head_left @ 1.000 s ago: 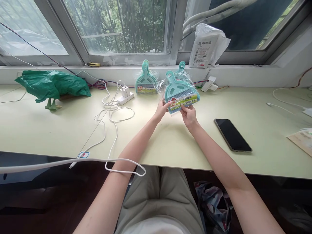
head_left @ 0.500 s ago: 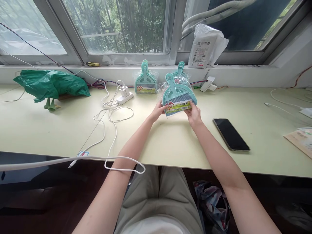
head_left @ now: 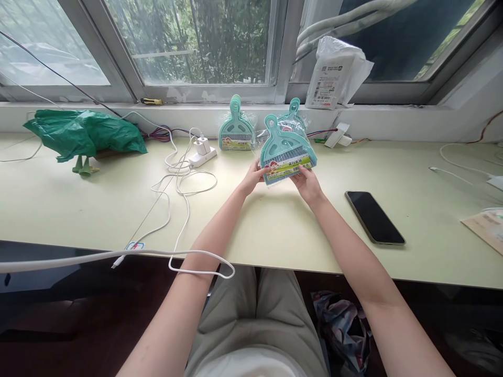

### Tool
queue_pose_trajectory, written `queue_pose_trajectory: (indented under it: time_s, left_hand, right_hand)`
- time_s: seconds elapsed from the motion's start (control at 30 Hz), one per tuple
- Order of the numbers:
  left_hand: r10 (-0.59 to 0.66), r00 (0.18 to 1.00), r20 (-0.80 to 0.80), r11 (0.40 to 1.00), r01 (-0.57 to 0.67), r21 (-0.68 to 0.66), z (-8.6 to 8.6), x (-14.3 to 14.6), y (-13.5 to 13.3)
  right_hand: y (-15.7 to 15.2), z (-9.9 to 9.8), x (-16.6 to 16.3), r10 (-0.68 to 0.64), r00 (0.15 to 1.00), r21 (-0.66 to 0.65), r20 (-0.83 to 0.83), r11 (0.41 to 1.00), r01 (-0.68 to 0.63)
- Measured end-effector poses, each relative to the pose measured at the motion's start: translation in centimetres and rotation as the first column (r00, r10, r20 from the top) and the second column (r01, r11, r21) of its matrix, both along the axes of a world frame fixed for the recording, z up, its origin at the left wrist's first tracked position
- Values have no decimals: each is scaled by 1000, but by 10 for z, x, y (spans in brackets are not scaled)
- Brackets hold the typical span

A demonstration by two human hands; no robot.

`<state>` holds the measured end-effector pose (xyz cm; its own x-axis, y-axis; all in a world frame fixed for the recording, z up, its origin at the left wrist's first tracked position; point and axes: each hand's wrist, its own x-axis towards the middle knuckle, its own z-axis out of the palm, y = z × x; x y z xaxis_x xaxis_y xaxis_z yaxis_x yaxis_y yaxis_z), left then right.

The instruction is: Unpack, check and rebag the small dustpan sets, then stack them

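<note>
Between my hands is a teal dustpan and brush set (head_left: 286, 147) in clear plastic wrap, tilted a little to the left, handle up, with a yellow-green label across its bristles. My left hand (head_left: 253, 178) grips its lower left corner, thumb on the front. At the lower right edge my right hand (head_left: 308, 184) holds it, thumb over the label and the other fingers underneath. Behind it another wrapped teal set (head_left: 294, 109) is partly hidden. Further left, a stack of the same dustpan sets (head_left: 236, 125) stands against the wall below the window.
A black phone (head_left: 375, 217) lies right of my right forearm. White cables (head_left: 186, 209) and a power strip (head_left: 203, 157) are at left, one cable crossing my left forearm. A green plastic bag (head_left: 86, 135) sits far left. On the sill are a wrapped package (head_left: 328, 78) and a yellow cutter (head_left: 151, 101).
The held dustpan set has tipped slightly further left. My right hand has shifted left along its lower edge, the thumb now on the label.
</note>
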<state>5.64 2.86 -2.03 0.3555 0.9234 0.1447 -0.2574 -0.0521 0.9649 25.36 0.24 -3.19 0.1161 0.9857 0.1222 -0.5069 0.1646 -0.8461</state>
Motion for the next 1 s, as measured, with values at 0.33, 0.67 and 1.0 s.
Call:
queue_pose_trajectory:
  time_s: [0.33, 0.67, 1.0]
  left_hand:
    - [16, 998, 67, 999, -13, -32, 7, 15, -11]
    - [-230, 971, 58, 968, 235, -91, 13, 22, -22]
    - [-34, 898, 438, 968, 138, -207, 23, -2, -11]
  right_hand:
    - [-6, 1, -12, -95, 995, 76, -8, 993, 96]
    - [-12, 16, -8, -157, 988, 157, 0, 975, 155]
    - [-14, 11, -21, 37, 999, 89, 35, 995, -40]
